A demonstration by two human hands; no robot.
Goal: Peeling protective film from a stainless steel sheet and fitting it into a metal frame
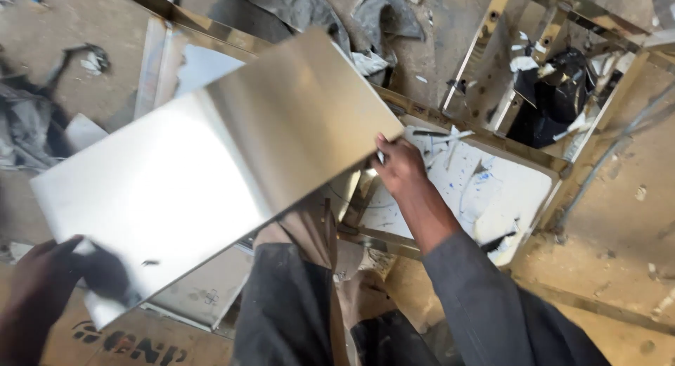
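A large polished metal sheet (211,162) fills the middle of the head view, tilted, and mirrors the room. My left hand (39,285) grips its near left corner at the bottom left of the frame. My right hand (401,165) holds the sheet's right edge, fingers tucked under it. The dark grey sleeve (485,303) of my right arm runs down to the lower right. Under the sheet lies a white panel (485,190) in a gold-coloured metal frame, marked with blue smudges and torn film.
A gold-coloured metal frame (555,21) with black and white scraps inside stands at the top right. Grey cloth (302,7) lies on the dusty floor at the top. Crumpled grey material (21,127) sits at the left. Cardboard (140,341) lies at the bottom left.
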